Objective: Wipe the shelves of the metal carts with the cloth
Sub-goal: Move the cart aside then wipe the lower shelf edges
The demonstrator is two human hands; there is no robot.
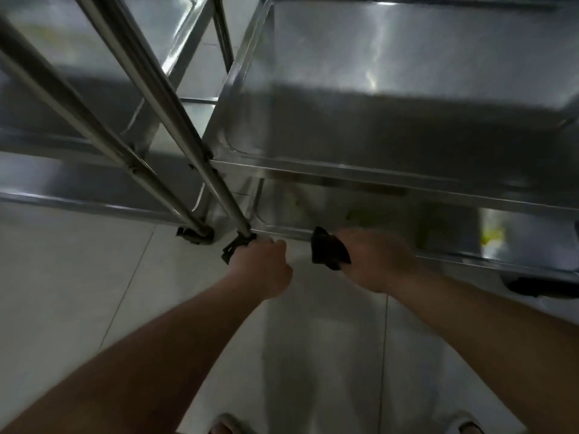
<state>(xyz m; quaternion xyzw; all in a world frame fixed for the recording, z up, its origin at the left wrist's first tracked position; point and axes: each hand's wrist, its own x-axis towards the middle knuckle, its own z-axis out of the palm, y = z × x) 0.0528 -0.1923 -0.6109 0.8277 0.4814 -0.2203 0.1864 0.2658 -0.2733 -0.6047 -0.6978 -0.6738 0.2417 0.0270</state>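
Standing over pale floor tiles [78, 277] beside two metal carts [391, 89], reaching down to the lowest shelf [407, 220] of the right-hand one. Gripping a dark cloth [329, 250] bunched in the closed right hand [376, 261] at that shelf's front rim, while curling the left hand [263, 264] shut around the rim near the corner post [175, 120] and caster [233, 247]. Judging by yellowish marks [492, 236] showing on the bottom shelf, leaving that level unwiped so far; upper shelves looking shiny, though telling whether wiped is impossible.
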